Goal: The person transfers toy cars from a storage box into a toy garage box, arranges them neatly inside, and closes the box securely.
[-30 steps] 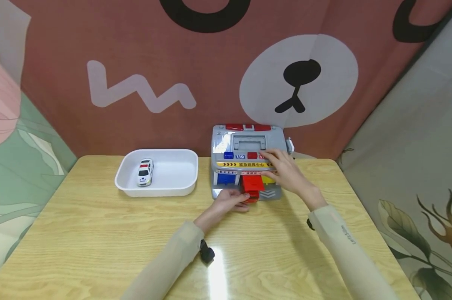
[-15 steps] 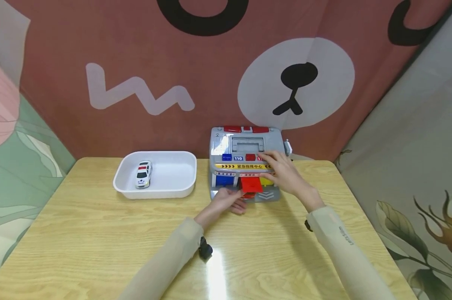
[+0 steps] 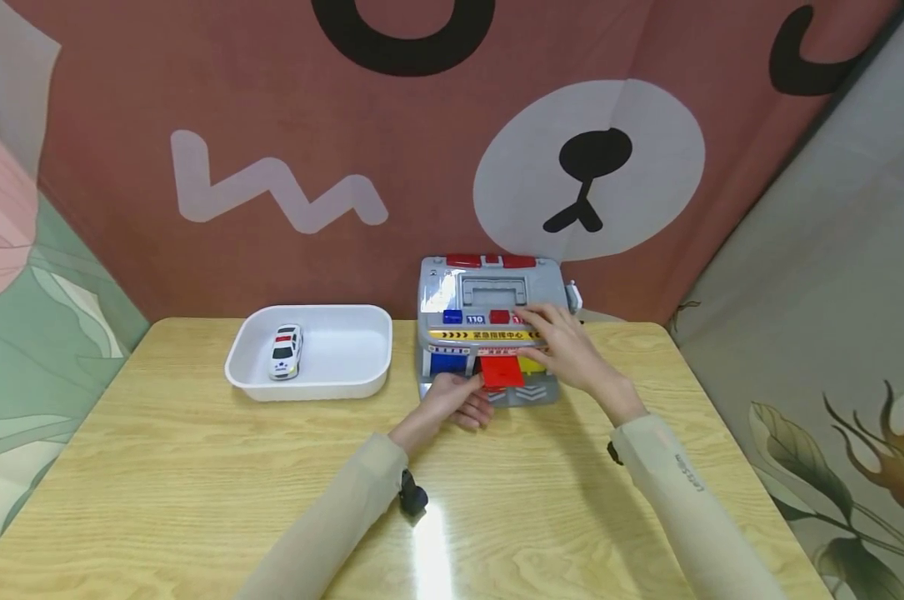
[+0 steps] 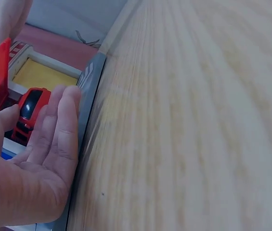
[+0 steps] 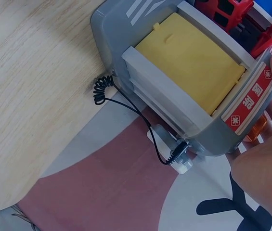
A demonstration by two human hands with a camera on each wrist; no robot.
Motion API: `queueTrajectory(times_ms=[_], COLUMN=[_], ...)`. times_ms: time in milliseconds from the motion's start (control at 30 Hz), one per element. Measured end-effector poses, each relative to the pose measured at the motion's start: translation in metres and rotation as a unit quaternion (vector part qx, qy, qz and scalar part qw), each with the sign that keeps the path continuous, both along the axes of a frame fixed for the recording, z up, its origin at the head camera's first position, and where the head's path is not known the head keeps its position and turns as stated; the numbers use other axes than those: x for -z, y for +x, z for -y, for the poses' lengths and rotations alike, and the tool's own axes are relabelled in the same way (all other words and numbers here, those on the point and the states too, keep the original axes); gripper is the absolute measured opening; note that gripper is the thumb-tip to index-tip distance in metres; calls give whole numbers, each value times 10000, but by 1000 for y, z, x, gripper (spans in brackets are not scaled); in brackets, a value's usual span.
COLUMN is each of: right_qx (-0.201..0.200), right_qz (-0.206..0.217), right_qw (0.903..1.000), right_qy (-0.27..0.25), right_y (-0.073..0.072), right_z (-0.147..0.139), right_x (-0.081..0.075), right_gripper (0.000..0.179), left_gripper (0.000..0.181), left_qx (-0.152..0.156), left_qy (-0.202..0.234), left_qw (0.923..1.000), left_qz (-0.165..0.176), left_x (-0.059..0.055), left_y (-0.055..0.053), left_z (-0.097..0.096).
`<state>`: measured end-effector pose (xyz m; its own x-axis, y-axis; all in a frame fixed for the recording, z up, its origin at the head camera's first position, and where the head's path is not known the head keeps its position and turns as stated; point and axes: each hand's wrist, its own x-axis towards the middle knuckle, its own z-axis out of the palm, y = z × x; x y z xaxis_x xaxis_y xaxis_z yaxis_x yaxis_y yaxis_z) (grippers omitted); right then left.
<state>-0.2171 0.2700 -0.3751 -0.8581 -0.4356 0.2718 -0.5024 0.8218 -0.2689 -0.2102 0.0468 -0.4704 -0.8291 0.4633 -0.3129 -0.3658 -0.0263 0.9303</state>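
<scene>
A grey toy police station (image 3: 438,292) stands at the back of the table, its red door flap (image 3: 502,372) raised at the middle bay. Below the flap, in the left wrist view, a red toy car (image 4: 33,105) sits in the doorway. My left hand (image 3: 452,402) holds the car between the thumb and fairly straight fingers. My right hand (image 3: 577,348) grips the station's front roof edge, fingers on top near the red button and thumb on the front sign. In the right wrist view a yellow door (image 5: 188,62) is down beside the open bay.
Left of the station, a white tray (image 3: 347,390) holds a white toy police car (image 3: 286,352). A white handpiece (image 5: 167,149) with a coiled black cord (image 5: 102,89) hangs on the station's side. A patterned curtain (image 3: 422,167) rises directly behind the table.
The red car has moved deeper under the raised flap, with my left hand following it and its fingers curling a little. My right hand keeps its place on the roof edge.
</scene>
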Motion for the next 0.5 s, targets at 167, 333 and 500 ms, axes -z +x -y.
queueTrajectory(times_ms=[167, 333, 500], right_qx=[-28, -45, -80], right_qz=[-85, -117, -115], right_qw=[10000, 9999, 9998], right_qy=[-39, -106, -131], right_y=[-1, -1, -1], right_z=[0, -2, -1], right_x=[2, 2, 3], right_gripper=[67, 66, 67], left_gripper=[52, 54, 63], left_qx=[115, 606, 947], left_qy=[147, 335, 328], left_qw=[9998, 9974, 9947], left_qz=[76, 194, 236], left_x=[-2, -9, -15], left_y=[0, -1, -3], left_z=[2, 9, 16])
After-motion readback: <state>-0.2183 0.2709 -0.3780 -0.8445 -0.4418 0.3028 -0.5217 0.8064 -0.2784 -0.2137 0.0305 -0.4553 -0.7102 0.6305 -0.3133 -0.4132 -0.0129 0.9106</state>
